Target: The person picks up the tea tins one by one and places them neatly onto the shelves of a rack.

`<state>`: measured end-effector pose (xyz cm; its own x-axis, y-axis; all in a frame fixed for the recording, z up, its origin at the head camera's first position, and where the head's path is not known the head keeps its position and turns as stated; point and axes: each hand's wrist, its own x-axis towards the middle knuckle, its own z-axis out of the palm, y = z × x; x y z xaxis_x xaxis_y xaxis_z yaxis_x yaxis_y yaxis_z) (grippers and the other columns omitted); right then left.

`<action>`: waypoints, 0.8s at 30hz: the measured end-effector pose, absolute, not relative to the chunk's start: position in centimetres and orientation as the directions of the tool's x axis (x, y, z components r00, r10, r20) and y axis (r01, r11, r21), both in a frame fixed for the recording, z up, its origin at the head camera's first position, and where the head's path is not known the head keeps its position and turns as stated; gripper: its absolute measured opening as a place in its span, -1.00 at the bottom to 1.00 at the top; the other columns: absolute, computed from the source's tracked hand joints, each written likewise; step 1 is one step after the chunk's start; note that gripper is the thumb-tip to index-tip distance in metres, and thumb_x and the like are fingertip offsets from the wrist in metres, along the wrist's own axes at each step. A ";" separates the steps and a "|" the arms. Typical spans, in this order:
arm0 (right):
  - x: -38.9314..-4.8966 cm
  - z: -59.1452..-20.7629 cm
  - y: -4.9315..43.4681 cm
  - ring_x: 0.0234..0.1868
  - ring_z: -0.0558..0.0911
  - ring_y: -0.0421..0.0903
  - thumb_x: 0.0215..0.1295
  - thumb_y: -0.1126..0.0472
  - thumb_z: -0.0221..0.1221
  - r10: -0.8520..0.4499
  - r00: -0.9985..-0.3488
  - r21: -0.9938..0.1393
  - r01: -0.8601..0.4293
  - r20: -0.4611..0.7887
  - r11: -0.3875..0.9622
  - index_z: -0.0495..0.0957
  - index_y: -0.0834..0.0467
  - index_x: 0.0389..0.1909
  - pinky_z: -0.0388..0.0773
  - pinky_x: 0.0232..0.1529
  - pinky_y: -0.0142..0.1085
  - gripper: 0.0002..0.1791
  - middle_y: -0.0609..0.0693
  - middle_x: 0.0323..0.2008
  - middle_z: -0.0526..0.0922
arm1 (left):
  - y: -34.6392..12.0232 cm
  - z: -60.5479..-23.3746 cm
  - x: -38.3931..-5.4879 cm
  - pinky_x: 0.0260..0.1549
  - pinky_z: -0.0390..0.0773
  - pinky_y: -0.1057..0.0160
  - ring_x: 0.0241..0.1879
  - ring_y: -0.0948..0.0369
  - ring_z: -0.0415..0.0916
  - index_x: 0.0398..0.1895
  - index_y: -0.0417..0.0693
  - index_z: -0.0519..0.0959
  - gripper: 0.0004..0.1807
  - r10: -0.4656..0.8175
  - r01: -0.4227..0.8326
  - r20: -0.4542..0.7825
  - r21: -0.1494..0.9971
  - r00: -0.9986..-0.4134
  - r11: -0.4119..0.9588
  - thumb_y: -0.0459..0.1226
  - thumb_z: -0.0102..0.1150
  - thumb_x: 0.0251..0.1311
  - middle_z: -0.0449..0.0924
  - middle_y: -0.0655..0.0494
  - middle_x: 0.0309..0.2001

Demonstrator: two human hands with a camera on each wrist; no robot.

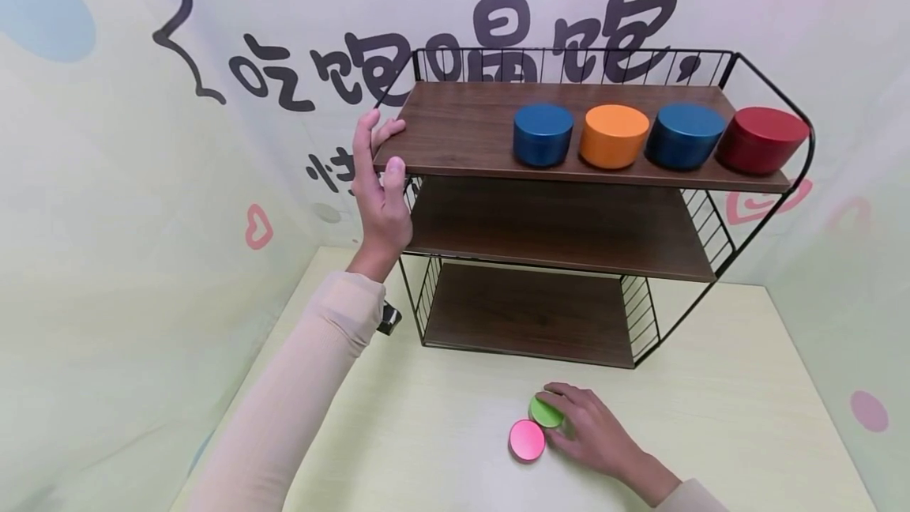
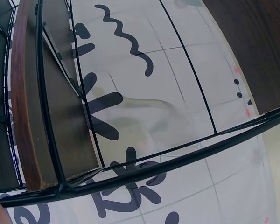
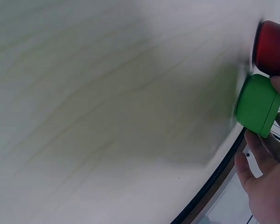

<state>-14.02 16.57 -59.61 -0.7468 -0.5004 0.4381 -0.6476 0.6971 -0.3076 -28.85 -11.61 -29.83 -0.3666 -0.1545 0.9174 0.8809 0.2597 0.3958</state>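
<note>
My left hand (image 1: 384, 196) grips the front left corner of a three-tier shelf rack (image 1: 455, 129) with dark wood boards and a black wire frame. Its thumb lies at the top board's front edge, fingers over the side. Down on the table in front, my right hand (image 1: 593, 429) holds a small round green tin (image 1: 544, 412) between thumb and fingers. Right beside it stands a pink tin (image 1: 527, 441). In the right wrist view, the fingers (image 3: 259, 147) meet the green tin's side (image 3: 256, 105).
Along the top board's right half stand a blue tin (image 1: 543, 135), an orange tin (image 1: 614, 137), another blue tin (image 1: 685, 136) and a red tin (image 1: 761, 141). A small black object (image 1: 389, 318) lies behind the left forearm. Printed cloth walls (image 1: 178, 220) enclose the pale table (image 1: 746, 385).
</note>
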 end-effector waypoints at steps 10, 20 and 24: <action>-14.1 -59.4 16.6 -0.02 0.65 -0.01 -0.15 0.06 0.52 -0.513 -0.739 -0.287 -0.655 0.436 0.699 0.65 0.12 0.03 0.56 -0.03 -0.07 -0.38 0.03 -0.01 0.65 | -11.6 -29.9 -28.8 0.28 0.21 0.01 0.16 -0.33 0.35 0.22 -0.57 0.22 -0.47 -0.156 0.880 0.916 0.399 -0.369 0.258 -0.38 -0.25 0.21 0.52 -0.46 0.01; -14.4 -58.3 16.8 -0.03 0.64 -0.01 -0.15 0.05 0.51 -0.528 -0.738 -0.263 -0.656 0.420 0.707 0.66 0.17 0.01 0.57 -0.03 -0.08 -0.39 0.05 -0.03 0.65 | -11.7 -29.9 -28.8 0.28 0.22 0.02 0.17 -0.33 0.35 0.23 -0.57 0.21 -0.47 -0.146 0.882 0.918 0.396 -0.370 0.256 -0.39 -0.24 0.22 0.52 -0.46 0.02; -14.8 -57.7 16.8 -0.01 0.64 -0.01 -0.17 0.04 0.52 -0.523 -0.733 -0.260 -0.658 0.435 0.707 0.66 0.17 0.00 0.57 -0.04 -0.09 -0.38 0.04 -0.02 0.65 | -11.7 -29.8 -28.7 0.28 0.21 0.03 0.17 -0.32 0.35 0.23 -0.57 0.21 -0.47 -0.148 0.878 0.915 0.401 -0.374 0.260 -0.39 -0.24 0.22 0.52 -0.45 0.02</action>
